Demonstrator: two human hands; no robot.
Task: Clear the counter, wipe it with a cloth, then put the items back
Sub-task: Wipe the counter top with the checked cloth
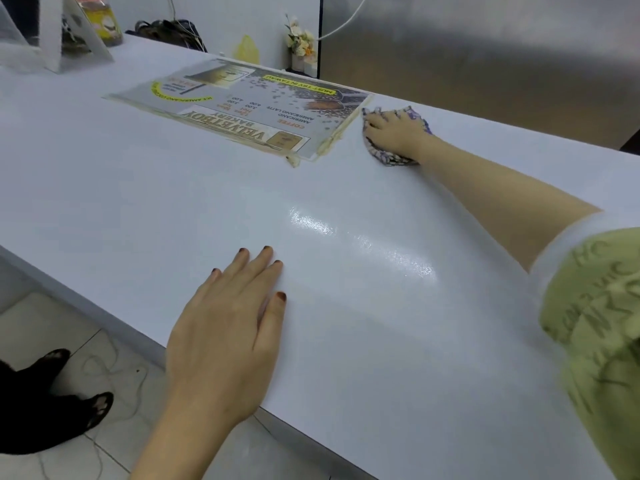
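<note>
The white counter [346,323] fills most of the head view. My right hand [394,131] reaches far across it and presses a patterned purple-white cloth [389,158] flat against the surface with spread fingers, just right of the menu's edge. My left hand [232,323] rests flat on the counter near its front edge, fingers straight, holding nothing. A laminated bakery menu sheet [242,109] lies on the counter's far side, its tape peeling at the near corner.
At the far left stand a white sign stand [69,32] and a jar [104,19]. A small vase of flowers [301,43], a yellow bag [247,50] and a dark bag [166,31] sit beyond the far edge. Tiled floor lies at lower left.
</note>
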